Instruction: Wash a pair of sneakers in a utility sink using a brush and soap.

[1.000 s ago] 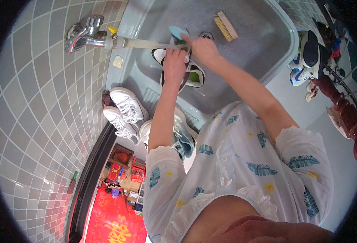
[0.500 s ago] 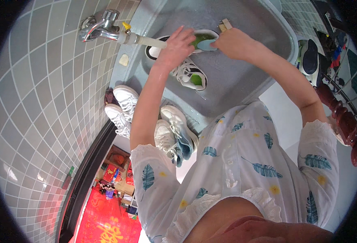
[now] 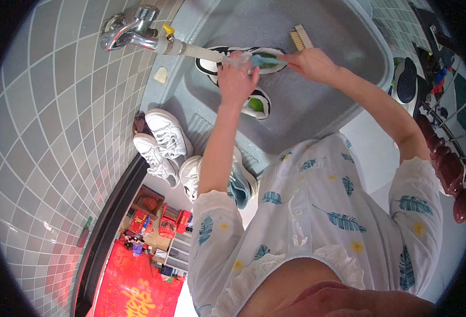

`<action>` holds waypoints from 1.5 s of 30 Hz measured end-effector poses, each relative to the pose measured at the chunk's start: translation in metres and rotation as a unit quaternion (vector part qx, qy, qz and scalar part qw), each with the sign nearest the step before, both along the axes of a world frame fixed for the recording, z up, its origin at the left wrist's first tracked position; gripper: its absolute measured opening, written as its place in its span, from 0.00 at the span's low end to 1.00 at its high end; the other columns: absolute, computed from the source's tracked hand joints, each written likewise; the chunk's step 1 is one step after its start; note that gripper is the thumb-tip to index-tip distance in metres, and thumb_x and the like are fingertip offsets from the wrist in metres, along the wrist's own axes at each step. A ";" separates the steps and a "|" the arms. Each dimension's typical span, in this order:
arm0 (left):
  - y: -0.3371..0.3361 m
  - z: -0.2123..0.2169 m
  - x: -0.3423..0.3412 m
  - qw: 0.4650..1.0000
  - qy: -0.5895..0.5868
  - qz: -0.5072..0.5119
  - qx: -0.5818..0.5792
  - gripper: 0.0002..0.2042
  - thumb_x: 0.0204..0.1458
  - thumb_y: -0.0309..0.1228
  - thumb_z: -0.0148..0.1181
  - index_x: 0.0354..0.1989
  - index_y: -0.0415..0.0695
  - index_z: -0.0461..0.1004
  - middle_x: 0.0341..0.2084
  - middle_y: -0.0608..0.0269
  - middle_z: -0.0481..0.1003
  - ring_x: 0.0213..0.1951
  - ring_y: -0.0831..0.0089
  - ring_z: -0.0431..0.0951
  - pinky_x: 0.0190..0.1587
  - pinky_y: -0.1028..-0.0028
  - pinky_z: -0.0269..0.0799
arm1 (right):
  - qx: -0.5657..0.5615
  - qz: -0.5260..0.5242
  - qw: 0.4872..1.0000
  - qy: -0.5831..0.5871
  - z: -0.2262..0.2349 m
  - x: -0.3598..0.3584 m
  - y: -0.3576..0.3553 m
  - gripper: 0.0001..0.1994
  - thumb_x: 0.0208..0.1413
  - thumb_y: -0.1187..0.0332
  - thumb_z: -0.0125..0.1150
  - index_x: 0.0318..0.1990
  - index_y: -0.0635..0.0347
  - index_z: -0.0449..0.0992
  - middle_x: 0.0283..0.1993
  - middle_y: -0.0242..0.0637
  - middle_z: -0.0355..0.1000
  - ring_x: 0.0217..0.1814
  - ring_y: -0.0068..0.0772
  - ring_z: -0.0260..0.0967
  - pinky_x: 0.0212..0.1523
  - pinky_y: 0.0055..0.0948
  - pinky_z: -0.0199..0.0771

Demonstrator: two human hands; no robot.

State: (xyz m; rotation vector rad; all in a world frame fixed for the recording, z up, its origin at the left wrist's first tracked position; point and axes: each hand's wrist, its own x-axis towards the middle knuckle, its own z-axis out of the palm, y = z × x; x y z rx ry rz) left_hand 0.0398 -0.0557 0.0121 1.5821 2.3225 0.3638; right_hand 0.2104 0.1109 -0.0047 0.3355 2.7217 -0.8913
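Note:
My right hand (image 3: 316, 65) pinches the end of a light-blue flat piece (image 3: 269, 61) above a white-and-black shoe with a green inside (image 3: 207, 66); its exact kind is unclear. My left hand (image 3: 236, 79) is under the water at the piece's other end, thumb apart from the fingers, whose tips are blurred by the splash. Below that hand a second white-and-black shoe (image 3: 263, 110) with a green inside is partly covered. Close above my right hand is a wooden scrub brush (image 3: 301, 38), bristles toward the left; I cannot tell whether the hand touches it.
Water runs from a hose (image 3: 196, 52) on the chrome tap (image 3: 137, 35) into the grey sink (image 3: 317, 108). White sneakers (image 3: 165, 132) and blue-and-white shoes (image 3: 239, 182) stand on the near left side. A small pale lump (image 3: 160, 75) lies on the sink's ledge.
My left hand has moved right and a little down, into the water stream. My right hand has shifted right and down with the light-blue piece, and more of the brush shows.

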 end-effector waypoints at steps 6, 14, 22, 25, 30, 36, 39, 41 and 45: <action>0.011 -0.027 0.008 0.969 -0.114 0.156 0.153 0.15 0.43 0.25 0.62 0.42 0.42 0.73 0.37 0.55 0.74 0.39 0.57 0.75 0.42 0.65 0.69 | -0.153 -0.085 0.983 0.058 -0.058 -0.050 -0.039 0.17 0.56 0.64 0.54 0.54 0.38 0.72 0.32 0.46 0.74 0.34 0.50 0.72 0.36 0.45 0.70; -0.020 -0.035 -0.002 0.846 -0.348 0.367 0.165 0.14 0.46 0.20 0.62 0.43 0.33 0.74 0.34 0.58 0.77 0.38 0.74 0.75 0.43 0.76 0.70 | -0.230 -0.054 0.970 -0.058 -0.035 -0.015 0.004 0.14 0.55 0.61 0.54 0.50 0.42 0.76 0.36 0.46 0.75 0.37 0.50 0.73 0.39 0.43 0.70; -0.023 -0.036 -0.001 0.828 -0.394 0.371 0.146 0.13 0.48 0.18 0.60 0.44 0.33 0.74 0.35 0.60 0.77 0.38 0.76 0.75 0.43 0.78 0.68 | -0.246 -0.118 0.961 0.045 -0.065 -0.038 -0.039 0.13 0.53 0.59 0.57 0.45 0.46 0.78 0.36 0.43 0.76 0.38 0.50 0.72 0.39 0.44 0.71; -0.025 -0.038 -0.002 0.790 -0.444 0.375 0.198 0.13 0.48 0.17 0.59 0.44 0.34 0.74 0.35 0.60 0.77 0.37 0.76 0.75 0.43 0.78 0.68 | -0.357 -0.113 0.927 -0.016 -0.063 0.003 0.001 0.13 0.53 0.58 0.57 0.45 0.48 0.78 0.36 0.44 0.75 0.38 0.50 0.72 0.39 0.42 0.71; -0.025 -0.046 0.001 0.825 -0.410 0.340 0.189 0.13 0.48 0.15 0.56 0.43 0.32 0.73 0.37 0.59 0.77 0.40 0.75 0.75 0.45 0.77 0.69 | -0.251 -0.165 0.952 0.061 -0.070 -0.049 -0.062 0.14 0.54 0.60 0.57 0.47 0.48 0.77 0.36 0.44 0.75 0.37 0.47 0.73 0.38 0.40 0.71; -0.028 -0.045 -0.008 0.811 -0.427 0.340 0.212 0.11 0.50 0.17 0.56 0.43 0.34 0.73 0.34 0.61 0.76 0.37 0.77 0.75 0.42 0.78 0.69 | -0.225 -0.132 0.965 -0.020 -0.039 -0.003 -0.030 0.13 0.54 0.60 0.55 0.47 0.43 0.78 0.31 0.44 0.75 0.31 0.47 0.73 0.32 0.41 0.72; -0.007 -0.038 -0.002 0.827 -0.417 0.329 0.186 0.10 0.52 0.20 0.58 0.43 0.33 0.73 0.34 0.60 0.76 0.37 0.78 0.74 0.43 0.79 0.70 | -0.081 -0.172 0.980 0.059 -0.059 -0.025 -0.060 0.14 0.54 0.61 0.57 0.47 0.45 0.77 0.27 0.42 0.74 0.28 0.45 0.73 0.30 0.40 0.71; 0.000 -0.035 0.000 0.823 -0.427 0.324 0.189 0.11 0.52 0.21 0.59 0.43 0.33 0.72 0.34 0.59 0.76 0.37 0.78 0.74 0.43 0.79 0.70 | -0.079 -0.167 0.969 0.164 -0.067 -0.063 -0.065 0.14 0.52 0.62 0.57 0.47 0.44 0.77 0.25 0.41 0.73 0.27 0.45 0.72 0.28 0.41 0.71; -0.015 -0.042 -0.011 0.827 -0.415 0.325 0.196 0.11 0.51 0.23 0.60 0.42 0.33 0.73 0.34 0.59 0.76 0.37 0.77 0.74 0.43 0.78 0.70 | -0.049 -0.134 0.975 0.173 -0.054 -0.021 -0.037 0.14 0.51 0.63 0.57 0.47 0.45 0.77 0.24 0.39 0.72 0.26 0.44 0.73 0.26 0.40 0.72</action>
